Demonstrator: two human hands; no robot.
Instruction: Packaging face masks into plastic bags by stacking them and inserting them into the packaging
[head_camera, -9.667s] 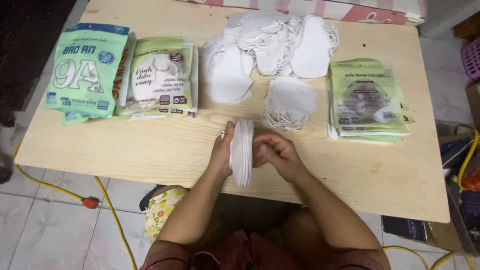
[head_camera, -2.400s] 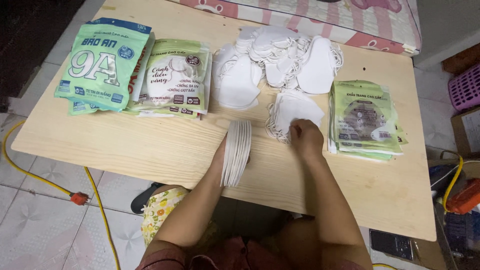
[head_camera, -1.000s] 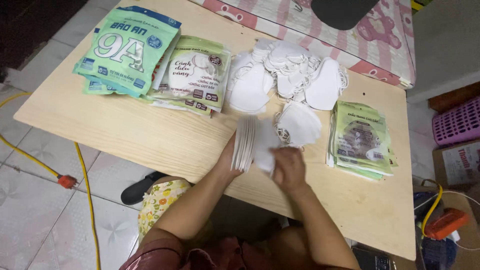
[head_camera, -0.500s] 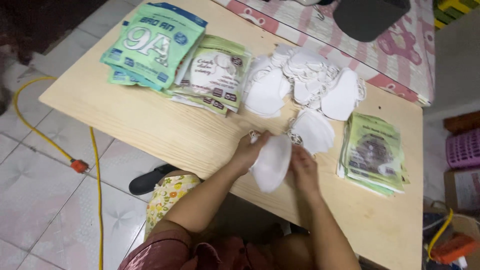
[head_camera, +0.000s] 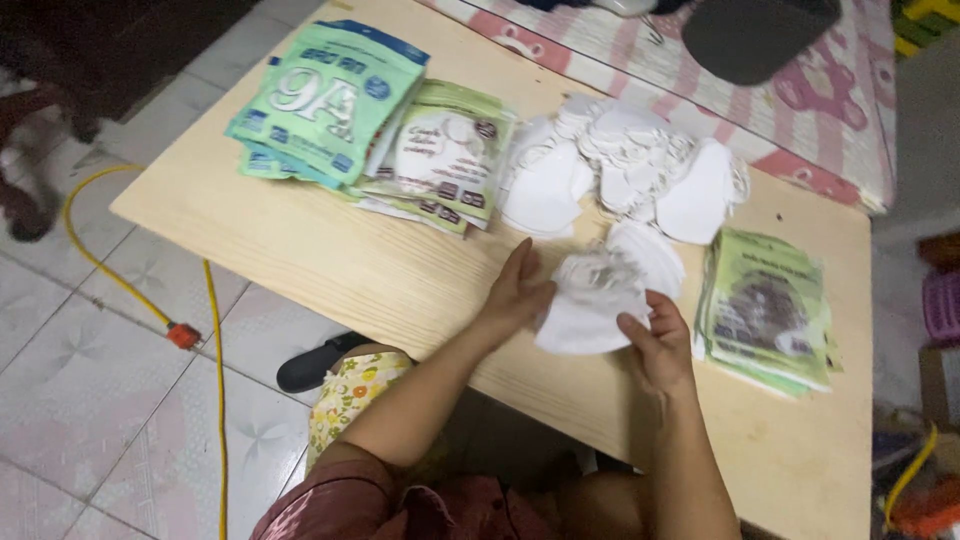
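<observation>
Hands, left (head_camera: 520, 290) and right (head_camera: 655, 335), loosely clasp a white mask stack (head_camera: 590, 305) mid-frame; teal packets (head_camera: 325, 100) upper left, green packets (head_camera: 765, 305) right.

a home: tiled floor (head_camera: 110, 400), patterned bedding (head_camera: 800, 110).

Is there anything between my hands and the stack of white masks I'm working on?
No. Both the left hand and right hand already touch the stack of white masks directly on the wooden table.
</observation>
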